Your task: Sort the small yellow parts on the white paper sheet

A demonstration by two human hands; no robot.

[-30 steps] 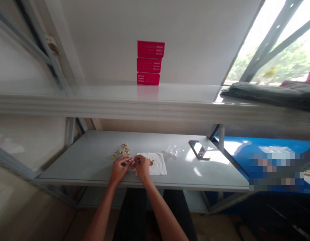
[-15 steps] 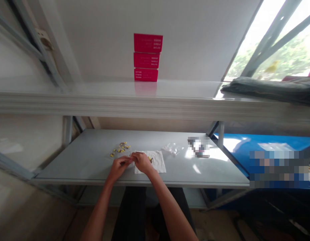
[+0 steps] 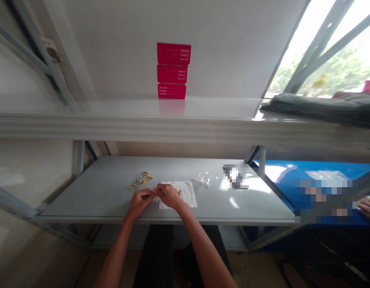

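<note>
My left hand (image 3: 142, 200) and my right hand (image 3: 167, 195) meet fingertip to fingertip just above the table, at the left edge of a white cloth (image 3: 187, 196). Both are closed in a pinch; what lies between the fingers is too small and hidden to name, though something see-through shows just below them. Small yellow-tipped pieces (image 3: 145, 177) lie loosely behind my left hand, on or in clear plastic. Another small yellow and dark piece (image 3: 179, 191) rests on the cloth, partly covered by my right hand.
Crumpled clear plastic bags (image 3: 205, 179) lie right of the cloth, with a blurred-out item (image 3: 235, 176) beyond. Above the table runs a shelf (image 3: 127, 108) bearing stacked red boxes (image 3: 172, 74) and dark folded fabric (image 3: 319, 108). Another person's hand (image 3: 369, 207) shows at a blue table (image 3: 281, 170).
The view has shifted slightly. My hands stay pinched together at the same spot beside the cloth, with only small finger movement. Another person's hand has come into view at the far right.
</note>
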